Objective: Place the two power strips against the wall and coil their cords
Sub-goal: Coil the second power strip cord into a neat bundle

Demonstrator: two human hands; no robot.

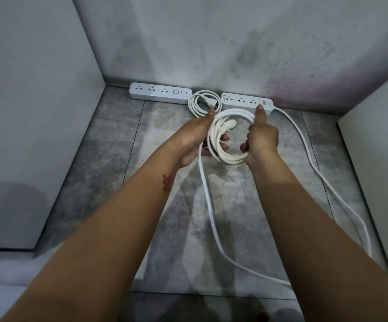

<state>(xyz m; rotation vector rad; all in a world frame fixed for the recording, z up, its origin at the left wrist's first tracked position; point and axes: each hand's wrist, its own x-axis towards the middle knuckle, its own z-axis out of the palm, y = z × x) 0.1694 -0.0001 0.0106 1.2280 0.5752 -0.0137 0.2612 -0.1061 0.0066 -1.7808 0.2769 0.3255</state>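
Spanning the top of the view, the grey mottled wall (211, 43) meets a grey tiled floor (165, 228), and both power strips lie flat along its foot. The left strip (160, 92) sits at about eleven o'clock from the hands. The right strip (246, 101) sits at about one o'clock, just beyond the right thumb. Between them a finished coil (203, 103) rests on the floor at twelve o'clock, its plug lying across it.

The loose cord (327, 194) leaves the right strip's far end, sweeps down the right side toward five o'clock and runs back up to the hands.

The held coil (223, 140) hangs between both hands, with a white plug (230, 123) lying inside its loops. The left hand (193, 138) cups the loops from beneath, fingers curled loosely around them. The right hand (261, 138) closes around the opposite side, thumb raised upward.

The cord looks light, smooth and springy, so I judge the loops will try to open. Gripping across all the turns together seems safest.

The left strip shows a round button. The right strip carries small marks and a label, too blurred to read.
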